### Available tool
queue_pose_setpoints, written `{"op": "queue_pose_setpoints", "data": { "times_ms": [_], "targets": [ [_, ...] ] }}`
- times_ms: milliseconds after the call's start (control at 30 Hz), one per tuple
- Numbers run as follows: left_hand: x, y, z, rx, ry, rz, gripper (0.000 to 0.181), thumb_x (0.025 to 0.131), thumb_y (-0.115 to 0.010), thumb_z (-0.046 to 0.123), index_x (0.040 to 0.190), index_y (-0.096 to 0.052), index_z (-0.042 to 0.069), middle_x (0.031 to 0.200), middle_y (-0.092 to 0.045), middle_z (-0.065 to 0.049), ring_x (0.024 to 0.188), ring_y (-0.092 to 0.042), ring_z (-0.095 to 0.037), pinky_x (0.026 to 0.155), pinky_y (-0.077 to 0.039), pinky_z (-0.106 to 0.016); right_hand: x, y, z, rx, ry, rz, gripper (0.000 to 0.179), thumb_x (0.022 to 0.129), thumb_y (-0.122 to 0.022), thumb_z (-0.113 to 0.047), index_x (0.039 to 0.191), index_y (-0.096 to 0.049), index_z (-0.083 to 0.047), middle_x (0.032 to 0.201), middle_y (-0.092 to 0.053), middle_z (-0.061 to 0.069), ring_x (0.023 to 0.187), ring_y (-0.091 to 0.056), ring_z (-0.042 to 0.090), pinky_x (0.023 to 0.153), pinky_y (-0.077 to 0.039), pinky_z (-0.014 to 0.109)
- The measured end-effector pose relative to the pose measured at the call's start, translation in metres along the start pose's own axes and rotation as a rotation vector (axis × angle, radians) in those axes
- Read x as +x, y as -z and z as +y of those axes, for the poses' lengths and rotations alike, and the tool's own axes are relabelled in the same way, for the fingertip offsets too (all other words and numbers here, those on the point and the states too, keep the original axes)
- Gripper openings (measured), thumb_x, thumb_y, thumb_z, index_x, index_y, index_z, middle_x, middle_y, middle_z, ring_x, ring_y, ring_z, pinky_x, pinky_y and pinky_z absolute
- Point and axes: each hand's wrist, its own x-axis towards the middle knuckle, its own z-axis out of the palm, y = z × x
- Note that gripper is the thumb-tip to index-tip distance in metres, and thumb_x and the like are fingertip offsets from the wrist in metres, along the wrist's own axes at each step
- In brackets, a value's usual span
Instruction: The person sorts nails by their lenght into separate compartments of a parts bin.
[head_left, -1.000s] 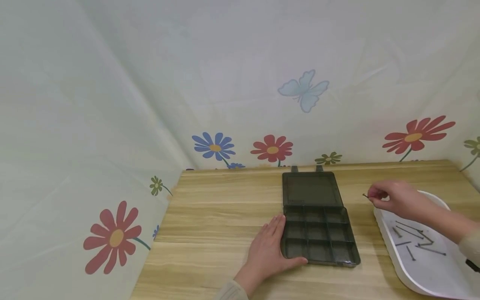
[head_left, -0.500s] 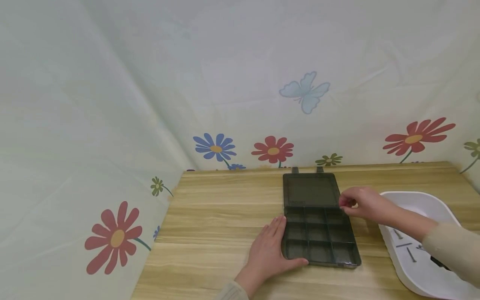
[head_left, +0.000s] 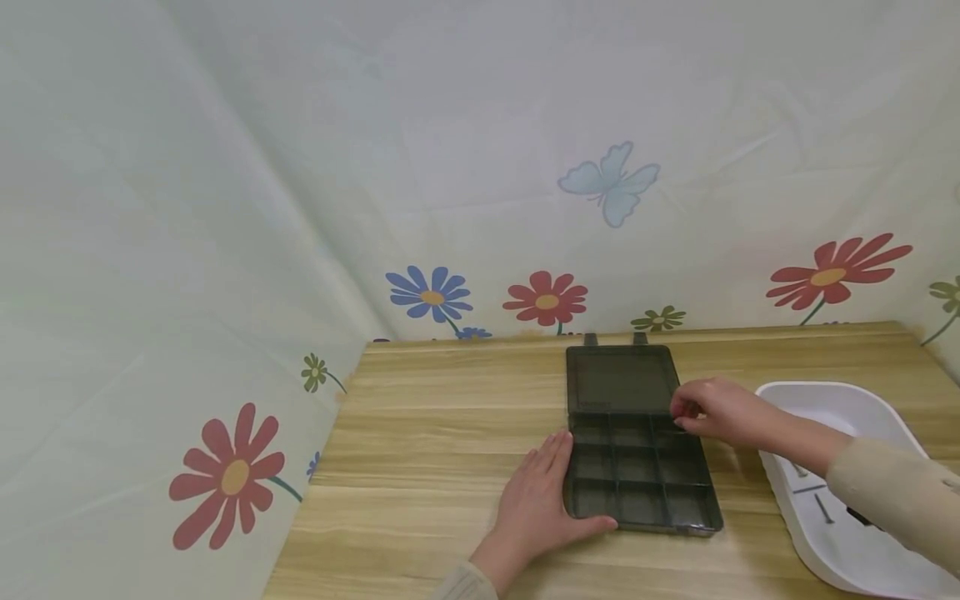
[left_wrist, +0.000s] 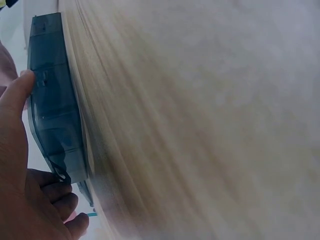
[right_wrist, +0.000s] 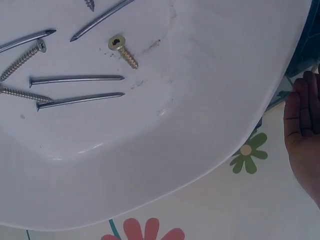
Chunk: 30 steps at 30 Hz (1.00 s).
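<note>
A dark see-through compartment box (head_left: 640,462) lies on the wooden table with its lid (head_left: 622,379) folded back. My left hand (head_left: 528,504) rests against its near left corner, fingers straight along the left side and thumb at the front edge. In the left wrist view the thumb touches the box's side wall (left_wrist: 52,95). My right hand (head_left: 720,412) pinches a small screw over the back right compartment. Its fingertips hide most of that screw. The right wrist view shows only part of this hand (right_wrist: 305,130), at the right edge.
To the right stands a white tray (head_left: 806,546), partly under the right forearm. Loose nails (right_wrist: 80,79) and screws lie in it, among them a brass-coloured screw (right_wrist: 123,51). A flower-printed sheet (head_left: 480,208) hangs behind the table.
My right hand has moved left from above the tray's edge to the box's back right compartment, carrying the small screw. Between the last two frames it shifted only slightly. The left hand stays put.
</note>
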Motion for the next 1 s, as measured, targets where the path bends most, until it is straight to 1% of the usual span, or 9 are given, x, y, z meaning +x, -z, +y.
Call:
{"op": "queue_pose_setpoints", "data": {
  "times_ms": [67, 233, 300, 433, 533, 667, 800, 867, 1000],
  "targets": [
    [0.0, 0.0, 0.0, -0.001, -0.002, -0.004, 0.123, 0.084, -0.059, 0.091, 0.171, -0.025, 0.011, 0.176, -0.028, -0.003, 0.161, -0.028, -0.017, 0.131, -0.029, -0.039, -0.002, 0.004, 0.001, -0.009, -0.004, 0.001, 0.012, 0.088, -0.084, -0.004, 0.091, -0.075, -0.01, 0.086, -0.069, -0.011, 0.076, -0.065, 0.005, 0.064, -0.059, 0.03],
    [0.0, 0.002, 0.001, -0.004, -0.002, -0.017, 0.123, 0.084, -0.059, 0.09, 0.171, -0.024, 0.011, 0.177, -0.027, -0.003, 0.162, -0.027, -0.018, 0.131, -0.028, -0.039, -0.008, 0.024, 0.001, -0.019, -0.071, 0.005, 0.012, 0.089, -0.085, -0.006, 0.097, -0.076, -0.008, 0.09, -0.071, -0.009, 0.079, -0.068, 0.01, 0.069, -0.063, 0.037],
    [0.0, 0.003, 0.0, -0.003, -0.003, -0.017, 0.123, 0.084, -0.059, 0.09, 0.171, -0.024, 0.01, 0.176, -0.028, -0.004, 0.162, -0.027, -0.018, 0.131, -0.028, -0.039, -0.012, 0.032, 0.001, -0.035, -0.09, 0.015, 0.013, 0.089, -0.085, -0.006, 0.098, -0.076, -0.009, 0.091, -0.071, -0.009, 0.081, -0.07, 0.012, 0.07, -0.064, 0.039],
    [0.001, 0.003, 0.0, 0.001, -0.006, -0.014, 0.123, 0.084, -0.059, 0.09, 0.171, -0.024, 0.01, 0.176, -0.028, -0.005, 0.162, -0.028, -0.019, 0.131, -0.028, -0.039, -0.02, 0.047, 0.006, -0.063, -0.115, 0.035, 0.015, 0.088, -0.086, -0.006, 0.098, -0.076, -0.01, 0.092, -0.072, -0.009, 0.083, -0.072, 0.015, 0.072, -0.065, 0.04],
    [0.001, 0.002, -0.001, 0.001, -0.004, -0.014, 0.123, 0.084, -0.059, 0.09, 0.171, -0.024, 0.01, 0.176, -0.027, -0.005, 0.162, -0.027, -0.019, 0.131, -0.028, -0.039, -0.028, 0.054, 0.012, -0.088, -0.131, 0.037, 0.016, 0.087, -0.087, -0.007, 0.097, -0.076, -0.01, 0.092, -0.072, -0.009, 0.083, -0.071, 0.016, 0.071, -0.064, 0.037],
    [0.002, 0.002, -0.001, -0.005, -0.003, -0.014, 0.124, 0.084, -0.059, 0.091, 0.171, -0.024, 0.011, 0.177, -0.027, -0.004, 0.162, -0.027, -0.019, 0.131, -0.028, -0.04, -0.038, 0.06, 0.017, -0.115, -0.169, 0.035, 0.017, 0.086, -0.089, -0.01, 0.097, -0.076, -0.01, 0.091, -0.071, -0.01, 0.082, -0.07, 0.013, 0.07, -0.063, 0.033],
    [0.002, 0.0, -0.001, 0.0, -0.004, -0.012, 0.124, 0.083, -0.058, 0.091, 0.171, -0.024, 0.01, 0.176, -0.027, -0.004, 0.162, -0.027, -0.018, 0.131, -0.029, -0.04, -0.049, 0.062, 0.022, -0.133, -0.189, 0.045, 0.02, 0.084, -0.091, -0.01, 0.097, -0.076, -0.009, 0.091, -0.071, -0.009, 0.081, -0.07, 0.014, 0.071, -0.063, 0.032],
    [0.002, -0.001, -0.001, 0.001, -0.003, -0.013, 0.124, 0.083, -0.058, 0.092, 0.171, -0.024, 0.01, 0.176, -0.027, -0.004, 0.162, -0.027, -0.018, 0.131, -0.029, -0.04, -0.054, 0.062, 0.025, -0.139, -0.194, 0.048, 0.024, 0.083, -0.092, -0.01, 0.099, -0.076, -0.006, 0.093, -0.073, -0.006, 0.082, -0.071, 0.018, 0.072, -0.064, 0.035],
    [0.002, -0.002, -0.001, 0.004, -0.006, -0.013, 0.124, 0.084, -0.058, 0.091, 0.171, -0.024, 0.01, 0.177, -0.027, -0.004, 0.162, -0.027, -0.018, 0.131, -0.028, -0.04, -0.066, 0.062, 0.028, -0.156, -0.214, 0.06, 0.03, 0.081, -0.094, -0.011, 0.104, -0.077, -0.005, 0.097, -0.074, -0.003, 0.087, -0.073, 0.023, 0.075, -0.065, 0.038]
  ]
}}
